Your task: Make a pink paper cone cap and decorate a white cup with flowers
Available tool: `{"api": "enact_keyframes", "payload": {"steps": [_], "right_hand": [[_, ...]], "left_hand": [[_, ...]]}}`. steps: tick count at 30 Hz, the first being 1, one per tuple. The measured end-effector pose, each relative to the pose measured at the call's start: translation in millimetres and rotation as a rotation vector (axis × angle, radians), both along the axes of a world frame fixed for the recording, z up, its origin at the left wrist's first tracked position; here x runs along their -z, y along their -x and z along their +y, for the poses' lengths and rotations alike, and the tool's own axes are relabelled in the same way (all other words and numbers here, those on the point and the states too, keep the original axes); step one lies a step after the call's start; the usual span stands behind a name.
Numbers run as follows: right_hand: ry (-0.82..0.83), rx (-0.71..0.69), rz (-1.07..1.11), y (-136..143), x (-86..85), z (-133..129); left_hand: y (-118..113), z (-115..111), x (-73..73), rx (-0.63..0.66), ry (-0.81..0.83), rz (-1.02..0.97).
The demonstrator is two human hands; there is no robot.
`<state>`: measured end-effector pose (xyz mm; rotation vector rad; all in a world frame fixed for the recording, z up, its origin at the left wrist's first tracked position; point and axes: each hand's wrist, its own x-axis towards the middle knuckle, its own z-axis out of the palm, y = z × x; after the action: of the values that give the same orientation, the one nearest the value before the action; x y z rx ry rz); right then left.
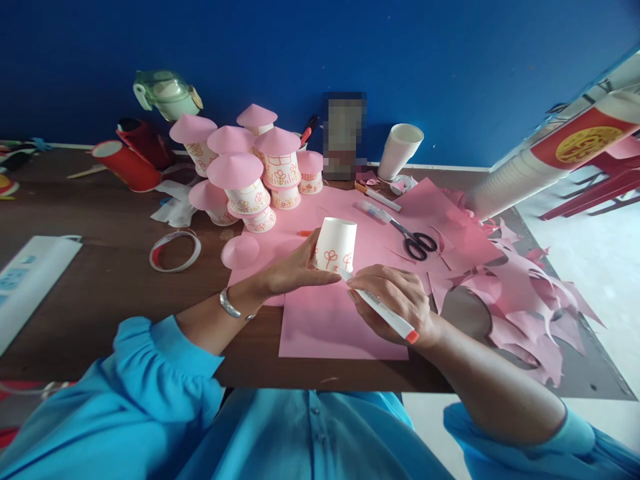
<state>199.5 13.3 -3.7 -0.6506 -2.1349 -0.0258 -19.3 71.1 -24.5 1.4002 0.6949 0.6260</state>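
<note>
My left hand [305, 267] is wrapped round a white paper cup [337, 240], which is held upside down above pink paper [340, 327]. Red-orange flowers are drawn near the cup's lower rim. In my right hand [395, 297] is a white marker [385, 313] with a red end, its tip at the drawn part of the cup. Beyond my left hand stand several decorated paper cups with pink cone tops [235, 172]. A loose pink cone [240, 253] lies on the table left of the cup.
Black-handled scissors [420, 245] lie right of the cup, with pink paper scraps [525, 300] farther right. A tape roll [175, 251] is at left. Stacked white cups [400, 152] stand by the blue wall; a long cup stack [535, 157] leans at right.
</note>
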Motion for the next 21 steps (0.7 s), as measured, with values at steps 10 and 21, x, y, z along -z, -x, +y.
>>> {"api": "enact_keyframes", "payload": {"steps": [10, 21], "right_hand": [[0.002, 0.052, -0.004, 0.0, -3.2, -1.3], [0.009, 0.046, -0.004, 0.9, -3.0, -2.0]], "left_hand": [[-0.6, 0.0, -0.9, -0.001, 0.048, -0.014], [0.2, -0.7, -0.1, -0.018, 0.048, -0.007]]}}
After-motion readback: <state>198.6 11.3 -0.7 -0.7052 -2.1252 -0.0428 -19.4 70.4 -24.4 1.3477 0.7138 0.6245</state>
